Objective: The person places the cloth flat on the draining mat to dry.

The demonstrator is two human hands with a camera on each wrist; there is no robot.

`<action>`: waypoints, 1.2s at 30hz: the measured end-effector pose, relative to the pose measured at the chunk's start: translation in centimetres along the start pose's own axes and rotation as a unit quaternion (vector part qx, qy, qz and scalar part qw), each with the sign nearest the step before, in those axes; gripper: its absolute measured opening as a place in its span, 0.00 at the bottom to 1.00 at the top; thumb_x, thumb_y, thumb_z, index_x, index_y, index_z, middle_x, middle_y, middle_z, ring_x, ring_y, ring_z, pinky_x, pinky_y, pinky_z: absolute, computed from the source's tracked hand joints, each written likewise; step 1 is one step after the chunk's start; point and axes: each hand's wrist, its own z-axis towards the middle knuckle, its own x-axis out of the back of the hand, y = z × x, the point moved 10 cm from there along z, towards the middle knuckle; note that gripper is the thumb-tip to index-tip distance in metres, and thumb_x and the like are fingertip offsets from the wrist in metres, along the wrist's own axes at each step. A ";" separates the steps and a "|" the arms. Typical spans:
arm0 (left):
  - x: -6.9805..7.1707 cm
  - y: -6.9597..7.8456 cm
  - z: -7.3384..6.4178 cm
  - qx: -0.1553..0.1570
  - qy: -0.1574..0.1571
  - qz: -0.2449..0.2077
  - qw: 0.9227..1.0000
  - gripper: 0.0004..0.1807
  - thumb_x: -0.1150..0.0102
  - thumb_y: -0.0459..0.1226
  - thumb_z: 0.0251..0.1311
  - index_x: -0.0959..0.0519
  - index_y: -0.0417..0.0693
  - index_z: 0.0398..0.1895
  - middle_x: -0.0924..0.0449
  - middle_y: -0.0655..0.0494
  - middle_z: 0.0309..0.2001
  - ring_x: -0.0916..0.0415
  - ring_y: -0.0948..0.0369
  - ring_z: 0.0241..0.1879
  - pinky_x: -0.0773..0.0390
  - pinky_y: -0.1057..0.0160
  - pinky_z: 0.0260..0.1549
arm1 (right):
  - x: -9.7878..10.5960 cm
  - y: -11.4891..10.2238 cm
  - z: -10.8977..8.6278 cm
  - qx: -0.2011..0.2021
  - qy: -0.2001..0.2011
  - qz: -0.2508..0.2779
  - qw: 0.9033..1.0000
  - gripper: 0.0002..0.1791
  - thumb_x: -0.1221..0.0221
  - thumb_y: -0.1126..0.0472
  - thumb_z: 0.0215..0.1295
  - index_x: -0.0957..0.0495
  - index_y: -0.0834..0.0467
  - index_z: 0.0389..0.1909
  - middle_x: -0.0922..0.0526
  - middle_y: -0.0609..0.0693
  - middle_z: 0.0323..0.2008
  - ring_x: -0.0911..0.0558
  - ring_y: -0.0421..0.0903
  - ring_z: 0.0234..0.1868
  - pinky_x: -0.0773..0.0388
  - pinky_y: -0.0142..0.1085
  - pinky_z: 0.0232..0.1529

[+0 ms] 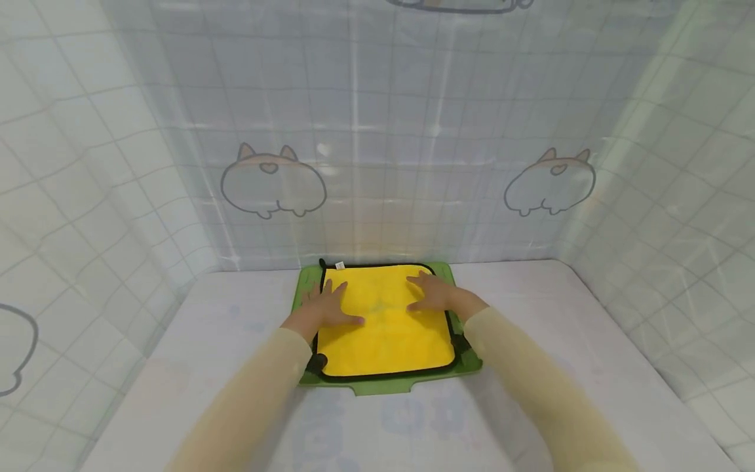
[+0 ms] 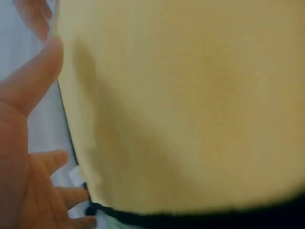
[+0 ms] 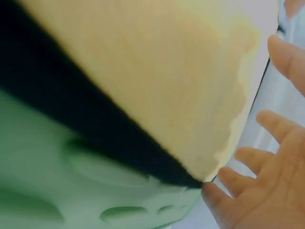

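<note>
A yellow cloth (image 1: 386, 334) with black edging lies spread flat over a green board (image 1: 382, 387). Its far left corner carries a small black loop (image 1: 322, 262) and a white label (image 1: 339, 265). Over the cloth's left edge is my left hand (image 1: 324, 308), fingers spread and thumb pointing inward. My right hand (image 1: 435, 293) hovers close over the far right part, its fingers also apart. Both wrist views show hand shadows on the cloth and nothing held. In the right wrist view the little finger of the right hand (image 3: 267, 186) overlaps the cloth's corner.
The board rests on a white table surface (image 1: 248, 341) with faint prints. Gridded translucent sheets (image 1: 383, 164) with cartoon animal drawings (image 1: 273, 183) stand behind and on both sides. Dark patches (image 1: 317, 362) show at the board's front corners. Moulded hollows (image 3: 124, 213) mark the board's edge.
</note>
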 end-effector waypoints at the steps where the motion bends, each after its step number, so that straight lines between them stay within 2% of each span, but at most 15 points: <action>1: -0.2 0.2 -0.3 -0.007 -0.006 0.016 1.000 0.62 0.39 0.71 0.52 0.54 0.50 0.81 0.64 0.32 0.78 0.70 0.29 0.75 0.67 0.28 0.68 | -0.4 -0.5 -0.4 0.011 -0.013 -0.005 1.000 0.48 0.38 0.41 0.68 0.50 0.54 0.80 0.58 0.65 0.79 0.54 0.64 0.78 0.52 0.62 0.73; 5: -0.9 0.8 -1.8 -0.031 -0.032 0.069 0.997 0.63 0.39 0.73 0.49 0.52 0.52 0.81 0.61 0.31 0.78 0.66 0.29 0.75 0.64 0.28 0.68 | -1.9 -2.2 -2.1 0.036 -0.066 -0.022 0.997 0.48 0.38 0.39 0.67 0.51 0.45 0.81 0.62 0.60 0.80 0.59 0.62 0.79 0.55 0.65 0.72; 10: -2.1 1.2 -3.9 -0.055 -0.059 0.084 0.993 0.63 0.35 0.72 0.46 0.50 0.55 0.81 0.63 0.28 0.77 0.66 0.28 0.74 0.62 0.27 0.68 | -3.5 -3.1 -3.7 0.056 -0.097 -0.065 0.991 0.42 0.40 0.37 0.67 0.44 0.38 0.78 0.60 0.55 0.81 0.61 0.60 0.79 0.56 0.65 0.72; 14: -2.9 0.9 -4.9 -0.074 -0.057 0.092 0.991 0.63 0.34 0.72 0.44 0.48 0.58 0.81 0.63 0.27 0.77 0.66 0.28 0.74 0.61 0.26 0.67 | -4.3 -3.0 -4.5 0.077 -0.102 -0.110 0.986 0.38 0.41 0.38 0.68 0.40 0.39 0.77 0.57 0.55 0.80 0.58 0.61 0.79 0.53 0.62 0.73; 17: -3.1 0.6 -5.2 -0.082 -0.051 0.091 0.991 0.62 0.34 0.72 0.43 0.47 0.59 0.80 0.63 0.27 0.77 0.66 0.28 0.74 0.61 0.27 0.67 | -4.4 -2.9 -5.2 0.090 -0.103 -0.123 0.983 0.37 0.40 0.39 0.68 0.37 0.43 0.76 0.55 0.57 0.80 0.56 0.62 0.79 0.53 0.60 0.74; 22: -3.0 0.3 -5.5 -0.100 -0.036 0.085 0.991 0.60 0.35 0.72 0.44 0.44 0.59 0.80 0.61 0.29 0.77 0.66 0.28 0.74 0.61 0.26 0.67 | -4.2 -2.7 -6.5 0.096 -0.108 -0.099 0.984 0.42 0.36 0.40 0.64 0.38 0.45 0.76 0.54 0.59 0.79 0.57 0.63 0.79 0.54 0.61 0.74; 26: -2.6 -0.5 -6.1 -0.111 -0.015 0.085 0.990 0.60 0.35 0.72 0.45 0.43 0.57 0.79 0.58 0.33 0.78 0.63 0.29 0.74 0.59 0.26 0.67 | -3.8 -2.5 -7.4 0.101 -0.088 -0.073 0.988 0.49 0.33 0.38 0.60 0.41 0.49 0.78 0.54 0.61 0.79 0.55 0.63 0.78 0.52 0.63 0.73; 30: -2.7 -1.7 -6.9 -0.104 -0.006 0.078 0.992 0.61 0.32 0.71 0.43 0.42 0.57 0.79 0.55 0.39 0.79 0.61 0.31 0.75 0.60 0.27 0.67 | -3.6 -1.5 -8.5 0.089 -0.069 -0.062 0.992 0.51 0.31 0.39 0.59 0.43 0.51 0.78 0.53 0.61 0.79 0.53 0.63 0.78 0.49 0.63 0.72; 36: -2.9 -2.8 -7.4 -0.100 0.005 0.093 0.991 0.59 0.32 0.71 0.42 0.39 0.59 0.78 0.52 0.44 0.79 0.61 0.35 0.76 0.59 0.28 0.68 | -3.9 0.2 -9.6 0.060 -0.061 -0.034 0.996 0.52 0.28 0.43 0.57 0.44 0.49 0.79 0.55 0.59 0.79 0.53 0.61 0.78 0.48 0.62 0.72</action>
